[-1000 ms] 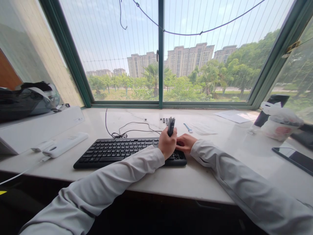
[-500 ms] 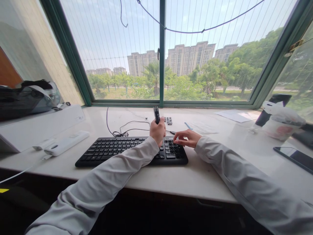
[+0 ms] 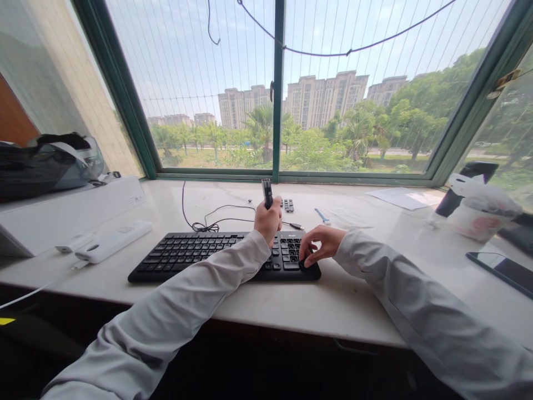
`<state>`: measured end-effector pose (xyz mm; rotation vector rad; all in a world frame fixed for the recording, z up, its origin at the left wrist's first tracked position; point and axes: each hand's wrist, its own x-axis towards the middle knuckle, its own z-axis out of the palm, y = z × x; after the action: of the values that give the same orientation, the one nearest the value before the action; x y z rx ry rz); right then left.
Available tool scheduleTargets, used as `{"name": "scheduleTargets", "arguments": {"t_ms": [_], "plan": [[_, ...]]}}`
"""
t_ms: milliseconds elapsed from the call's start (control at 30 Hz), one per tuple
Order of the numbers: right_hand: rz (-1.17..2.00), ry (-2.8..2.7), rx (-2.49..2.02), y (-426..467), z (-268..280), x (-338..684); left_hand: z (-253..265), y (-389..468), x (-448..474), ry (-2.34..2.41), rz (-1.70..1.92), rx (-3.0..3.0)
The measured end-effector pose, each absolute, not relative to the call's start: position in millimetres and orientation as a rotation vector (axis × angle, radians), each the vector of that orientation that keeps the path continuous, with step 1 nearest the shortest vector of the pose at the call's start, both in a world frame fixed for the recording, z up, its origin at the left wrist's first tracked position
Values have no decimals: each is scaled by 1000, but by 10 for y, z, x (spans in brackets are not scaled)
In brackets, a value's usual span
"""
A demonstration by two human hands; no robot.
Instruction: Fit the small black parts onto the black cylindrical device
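Note:
My left hand (image 3: 267, 221) is closed around an upright black handheld tool (image 3: 267, 194); its top sticks out above the fist, and its lower end is hidden. This fist stands over the right part of a black keyboard (image 3: 166, 260). My right hand (image 3: 322, 244) is at the number pad's lower right corner, thumb and forefinger pinched together at a black keycap (image 3: 302, 263), mostly covered by the fingertips. Several spots on the number pad (image 3: 290, 244) show bare sockets without caps. Beyond the keyboard lie several loose keycaps (image 3: 287, 205).
A small blue brush-like tool (image 3: 322, 216) and a coiled cable (image 3: 205, 228) lie behind the keyboard. White devices (image 3: 114, 243) and a long box (image 3: 75, 214) are at left. To the right are a phone (image 3: 506, 271), a bagged cup (image 3: 483, 214) and papers (image 3: 403, 198).
My right hand has moved down from the upper number pad to its lower right corner, and its thumb and forefinger have come together there. My left hand stays in place with the black tool.

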<state>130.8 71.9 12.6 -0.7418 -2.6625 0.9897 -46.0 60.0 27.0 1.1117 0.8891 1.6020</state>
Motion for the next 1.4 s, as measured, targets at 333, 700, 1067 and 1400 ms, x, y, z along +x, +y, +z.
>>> {"name": "scheduleTargets", "arguments": {"t_ms": [333,700,1067,1400], "plan": [[1445,-1641,-731,967,-56,1327,221,703,-554,962,1477,1596],[1533,-1498,-615,942,-47,1319,225,657,-593,909,1414,2045],[1457,-1482,-681,927,-71,1276,160,682,-577,911,1486,2179],[1459,-1410,-674,947,-71,1285,152,688,-579,889,1487,2297]]}}
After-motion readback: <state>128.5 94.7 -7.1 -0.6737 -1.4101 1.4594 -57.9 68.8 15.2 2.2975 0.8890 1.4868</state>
